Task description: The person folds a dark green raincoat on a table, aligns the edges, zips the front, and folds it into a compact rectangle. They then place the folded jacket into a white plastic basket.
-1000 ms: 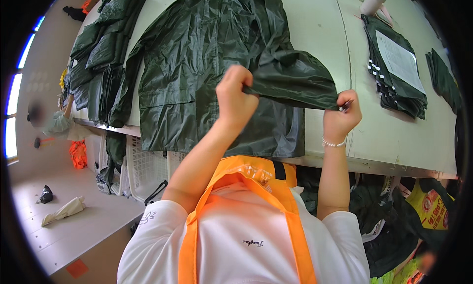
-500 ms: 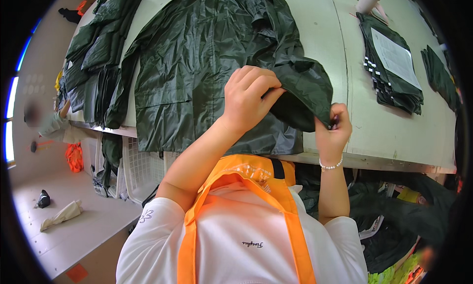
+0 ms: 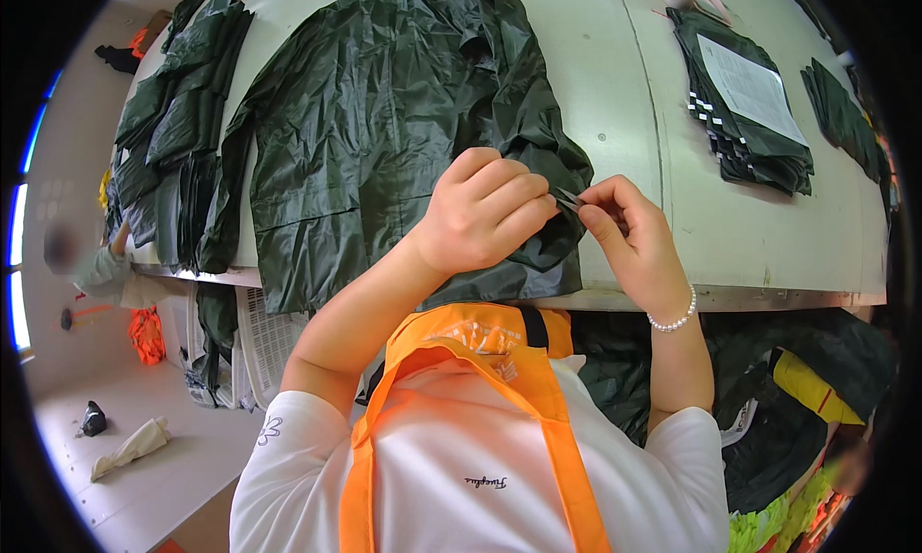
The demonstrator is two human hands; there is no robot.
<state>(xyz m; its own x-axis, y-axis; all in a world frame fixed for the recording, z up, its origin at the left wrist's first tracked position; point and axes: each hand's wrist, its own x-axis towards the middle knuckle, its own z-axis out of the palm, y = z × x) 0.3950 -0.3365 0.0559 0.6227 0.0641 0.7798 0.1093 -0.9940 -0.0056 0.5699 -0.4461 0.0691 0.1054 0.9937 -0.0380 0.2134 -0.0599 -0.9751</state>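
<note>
A dark green, shiny rain jacket [image 3: 384,131] lies spread on the pale table. My left hand [image 3: 488,212] is closed on the jacket's right-hand sleeve, near its end, and covers part of it. Close beside it, my right hand [image 3: 629,231] pinches a small, pointed, metallic-looking tool [image 3: 569,200] between thumb and fingers. The tool's tip lies against the cloth by the left fingers; its exact kind is too small to tell. A beaded bracelet circles my right wrist.
Folded dark green garments [image 3: 187,121] are heaped at the table's left. On the right lies a folded stack [image 3: 740,131] topped by a printed paper sheet [image 3: 749,87]. White crates [image 3: 274,347] stand below the front edge. Another person's sleeve [image 3: 104,273] shows at far left.
My right hand has let go of the sleeve edge and now pinches a small metallic tool near my left hand. The sleeve, stretched between both hands before, has dropped and bunched by my left hand.
</note>
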